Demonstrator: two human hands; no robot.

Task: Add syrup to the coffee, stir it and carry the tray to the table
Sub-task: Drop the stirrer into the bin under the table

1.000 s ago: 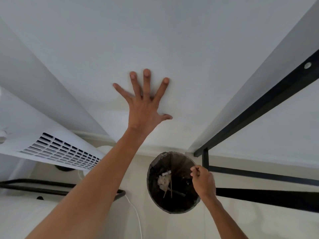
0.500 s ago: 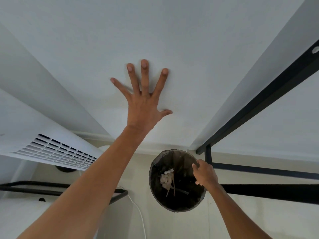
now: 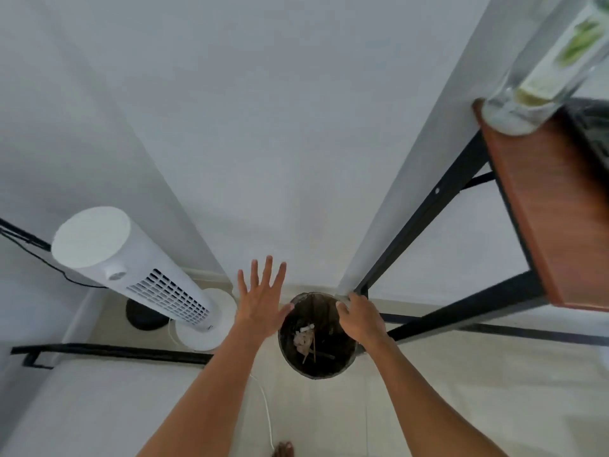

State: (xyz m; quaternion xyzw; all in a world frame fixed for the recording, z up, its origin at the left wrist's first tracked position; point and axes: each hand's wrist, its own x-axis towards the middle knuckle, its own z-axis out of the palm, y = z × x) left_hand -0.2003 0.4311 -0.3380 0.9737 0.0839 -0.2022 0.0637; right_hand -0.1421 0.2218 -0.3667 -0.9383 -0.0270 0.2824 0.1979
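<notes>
No coffee, syrup or tray shows in the head view. I look straight down at a dark round waste bin [image 3: 316, 367] on the floor, with crumpled paper and thin sticks inside. My left hand [image 3: 262, 303] is spread flat with fingers apart, just left of the bin's rim, holding nothing. My right hand [image 3: 361, 316] hovers over the bin's right rim, back of the hand up, fingers loosely curled downward; I see nothing in it.
A white tower fan [image 3: 131, 275] stands at the left with a white cable [image 3: 267, 413] trailing on the floor. A black metal frame [image 3: 428, 212] carries a brown wooden shelf [image 3: 553, 206] at the right, with a clear jar [image 3: 540, 67] on it. White wall ahead.
The view pulled back and up, revealing the fan top and shelf. My left hand came off the wall toward the bin. My right hand, pinched before, now has looser fingers over the rim.
</notes>
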